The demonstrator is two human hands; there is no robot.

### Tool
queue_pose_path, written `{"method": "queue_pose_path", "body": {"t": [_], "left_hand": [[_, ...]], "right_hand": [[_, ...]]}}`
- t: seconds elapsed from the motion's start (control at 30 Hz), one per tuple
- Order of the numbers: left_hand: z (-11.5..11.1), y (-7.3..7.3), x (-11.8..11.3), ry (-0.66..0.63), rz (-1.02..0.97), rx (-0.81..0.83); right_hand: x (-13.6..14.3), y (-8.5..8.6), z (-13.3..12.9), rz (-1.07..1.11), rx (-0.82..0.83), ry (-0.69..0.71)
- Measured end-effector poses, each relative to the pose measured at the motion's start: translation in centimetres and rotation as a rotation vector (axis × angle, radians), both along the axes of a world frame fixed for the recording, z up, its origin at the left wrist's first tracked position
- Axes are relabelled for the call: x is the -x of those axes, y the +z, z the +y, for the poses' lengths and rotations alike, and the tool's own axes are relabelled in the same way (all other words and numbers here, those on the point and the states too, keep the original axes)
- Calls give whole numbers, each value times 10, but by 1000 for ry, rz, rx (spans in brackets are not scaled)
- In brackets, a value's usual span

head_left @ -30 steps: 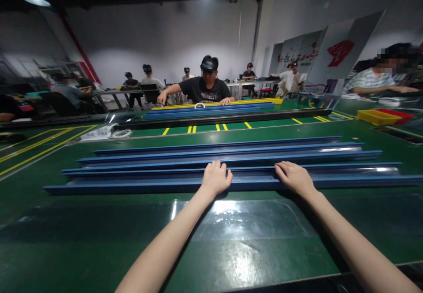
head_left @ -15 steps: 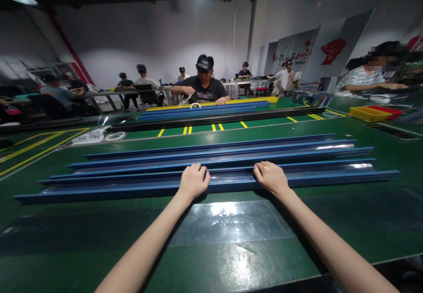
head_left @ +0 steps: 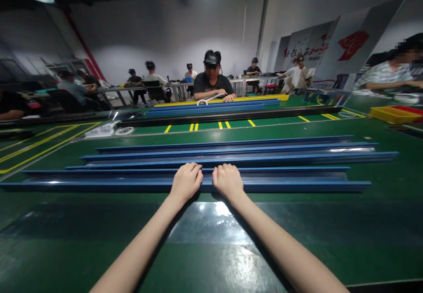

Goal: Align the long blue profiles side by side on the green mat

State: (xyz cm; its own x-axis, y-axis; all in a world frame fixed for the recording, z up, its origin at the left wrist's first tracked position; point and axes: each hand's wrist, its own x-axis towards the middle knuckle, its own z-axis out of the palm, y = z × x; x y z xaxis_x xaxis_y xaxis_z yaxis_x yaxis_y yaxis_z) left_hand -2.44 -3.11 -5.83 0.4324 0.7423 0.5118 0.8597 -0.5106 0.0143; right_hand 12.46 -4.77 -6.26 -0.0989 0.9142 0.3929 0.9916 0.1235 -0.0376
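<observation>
Seen from the wearer's viewpoint, the left hand (head_left: 186, 180) and right hand (head_left: 228, 180) sit side by side, apart, over the middle of the near blue channel (head_left: 297, 186), fingers drawn together and curled over its far edge. The channel lies lengthwise across the green bench (head_left: 198, 266), just in front of more blue channels (head_left: 280, 159) in a rough, staggered row. A clear sheet (head_left: 211, 231) lies flat on the near side. The near channel is down on the bench but not released, and its ends do not line up with those behind. Whether anything is fixed or finished cannot be told.
</observation>
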Motion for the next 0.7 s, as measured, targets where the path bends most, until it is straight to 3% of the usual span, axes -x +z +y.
{"method": "queue_pose_path", "body": {"t": [0.17, 0.37, 0.47, 0.7], "left_hand": [[9, -6, -10, -17, 102, 17], [15, -8, -2, -18, 123, -19], [19, -8, 9, 7, 132, -29], [27, -10, 58, 94, 116, -63]], "right_hand": [[10, -1, -1, 47, 7, 19], [-7, 6, 0, 44, 70, 116], [-24, 11, -1, 48, 73, 142], [-94, 10, -11, -32, 30, -4]]}}
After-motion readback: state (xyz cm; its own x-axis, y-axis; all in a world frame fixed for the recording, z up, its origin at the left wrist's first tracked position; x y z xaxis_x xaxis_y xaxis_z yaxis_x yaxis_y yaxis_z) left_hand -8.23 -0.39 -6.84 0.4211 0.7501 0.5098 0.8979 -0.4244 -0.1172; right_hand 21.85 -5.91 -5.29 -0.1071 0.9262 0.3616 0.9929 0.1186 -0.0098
